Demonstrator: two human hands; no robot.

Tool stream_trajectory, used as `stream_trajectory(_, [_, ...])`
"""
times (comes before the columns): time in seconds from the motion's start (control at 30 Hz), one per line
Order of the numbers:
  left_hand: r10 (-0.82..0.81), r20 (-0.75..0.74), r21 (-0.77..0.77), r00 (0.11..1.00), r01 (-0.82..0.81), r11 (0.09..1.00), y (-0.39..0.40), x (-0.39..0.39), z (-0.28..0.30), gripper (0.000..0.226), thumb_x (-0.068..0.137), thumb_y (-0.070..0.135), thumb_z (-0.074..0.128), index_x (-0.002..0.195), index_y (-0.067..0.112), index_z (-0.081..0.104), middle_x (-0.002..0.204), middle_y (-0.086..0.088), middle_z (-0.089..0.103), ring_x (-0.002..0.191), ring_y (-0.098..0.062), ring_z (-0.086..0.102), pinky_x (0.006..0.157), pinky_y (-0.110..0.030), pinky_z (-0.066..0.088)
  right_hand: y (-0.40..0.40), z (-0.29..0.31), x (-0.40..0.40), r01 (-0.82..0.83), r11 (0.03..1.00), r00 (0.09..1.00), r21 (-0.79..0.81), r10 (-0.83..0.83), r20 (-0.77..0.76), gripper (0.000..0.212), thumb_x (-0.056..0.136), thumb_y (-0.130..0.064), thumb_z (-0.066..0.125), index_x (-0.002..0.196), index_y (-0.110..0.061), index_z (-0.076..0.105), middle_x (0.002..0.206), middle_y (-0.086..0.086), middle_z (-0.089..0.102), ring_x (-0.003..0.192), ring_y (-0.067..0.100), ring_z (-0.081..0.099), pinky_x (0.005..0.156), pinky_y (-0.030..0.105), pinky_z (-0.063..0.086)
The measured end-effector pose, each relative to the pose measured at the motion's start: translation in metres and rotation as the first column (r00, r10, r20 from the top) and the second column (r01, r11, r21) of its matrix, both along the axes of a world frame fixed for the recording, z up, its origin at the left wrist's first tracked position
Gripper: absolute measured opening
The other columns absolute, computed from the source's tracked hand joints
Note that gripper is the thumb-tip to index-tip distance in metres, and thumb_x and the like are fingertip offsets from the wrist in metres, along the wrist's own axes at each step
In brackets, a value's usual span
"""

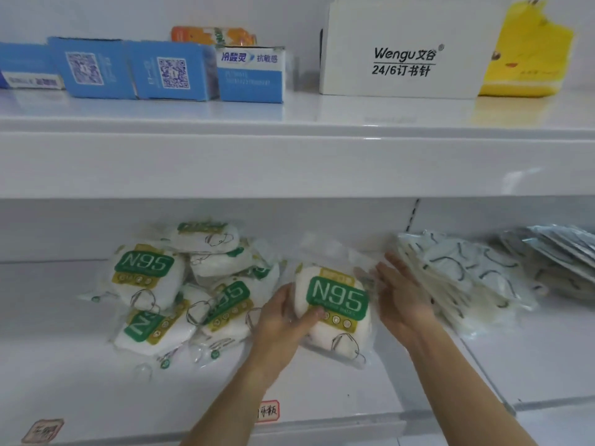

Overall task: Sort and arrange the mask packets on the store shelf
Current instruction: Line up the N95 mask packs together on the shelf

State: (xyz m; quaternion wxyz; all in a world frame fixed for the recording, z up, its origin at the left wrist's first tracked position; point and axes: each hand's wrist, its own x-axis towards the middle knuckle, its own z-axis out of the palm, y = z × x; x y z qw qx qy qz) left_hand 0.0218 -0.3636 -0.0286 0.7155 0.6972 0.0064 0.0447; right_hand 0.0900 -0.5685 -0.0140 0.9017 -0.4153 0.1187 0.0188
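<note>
A white N95 mask packet (pixel 338 304) with a green label stands on the lower shelf (pixel 322 397). My left hand (pixel 286 320) grips its left edge, thumb across the front. My right hand (pixel 402 294) is flat with straight fingers, between that packet and a leaning row of clear packets of white masks with dark ear loops (pixel 460 275), touching the row's left side. A loose pile of several more N95 packets (pixel 180 284) lies to the left.
Silvery packets (pixel 560 252) lean at the far right. The upper shelf (pixel 289 149) carries blue boxes (pixel 167 70), a white Wengu staples box (pixel 402 49) and a yellow pack (pixel 528 49). Price labels (pixel 267 412) stick to the lower shelf's front edge.
</note>
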Motion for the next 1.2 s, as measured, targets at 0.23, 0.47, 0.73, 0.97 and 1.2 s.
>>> stream_trajectory(0.23, [0.102,-0.031,0.051,0.994,-0.101,0.994,-0.007,0.007,-0.016,0.04,0.075,0.013,0.086,0.109,0.023,0.068,0.102,0.01,0.076,0.093,-0.006,0.072,0.074,-0.027,0.059,-0.015,-0.03,-0.009,-0.188,0.979,0.982,-0.084,0.189,0.001,0.046,0.095,-0.024,0.069,0.116,0.016,0.058,0.104,0.027,0.063,0.098,0.037,0.062,0.083,0.044,0.058])
stream_trajectory(0.47, [0.013,0.005,0.15,1.0,-0.013,0.989,-0.005,0.003,-0.015,0.043,0.077,0.009,0.082,0.115,0.024,0.068,0.108,0.013,0.076,0.101,-0.004,0.07,0.076,-0.022,0.058,-0.02,-0.036,0.001,-0.112,0.994,0.994,-0.022,0.111,-0.008,0.018,0.102,-0.003,0.051,0.097,0.006,0.067,0.089,0.021,0.066,0.083,0.029,0.064,0.089,0.045,0.052])
stream_trajectory(0.73, [0.031,0.051,0.299,0.998,-0.045,0.953,-0.012,-0.001,-0.022,0.015,0.089,0.031,0.078,0.096,0.02,0.071,0.085,0.001,0.075,0.073,-0.02,0.07,0.064,-0.035,0.056,-0.025,-0.042,0.006,-0.047,0.992,0.997,0.117,0.053,-0.054,0.018,0.105,-0.003,0.046,0.101,0.002,0.063,0.093,0.02,0.068,0.088,0.032,0.066,0.104,0.056,0.047])
stream_trajectory(0.97, [-0.028,-0.016,0.013,0.999,0.028,1.0,-0.011,-0.004,-0.019,0.029,0.075,0.027,0.089,0.097,0.014,0.076,0.087,-0.018,0.073,0.064,-0.026,0.064,0.057,-0.033,0.057,-0.027,-0.041,-0.009,0.01,0.991,0.999,0.137,-0.003,-0.049,0.019,0.106,-0.005,0.047,0.096,-0.002,0.063,0.086,0.013,0.07,0.08,0.028,0.068,0.093,0.051,0.052])
stream_trajectory(1.2, [-0.122,-0.08,-0.178,0.989,0.106,0.978,0.001,-0.016,-0.025,0.084,0.05,0.038,0.101,0.115,-0.001,0.064,0.079,-0.015,0.05,0.046,-0.018,0.049,0.042,-0.027,0.04,-0.03,-0.04,-0.015,0.055,0.985,0.994,0.164,-0.039,-0.098,0.019,0.105,-0.007,0.049,0.097,-0.002,0.065,0.082,0.011,0.066,0.077,0.026,0.063,0.094,0.052,0.049])
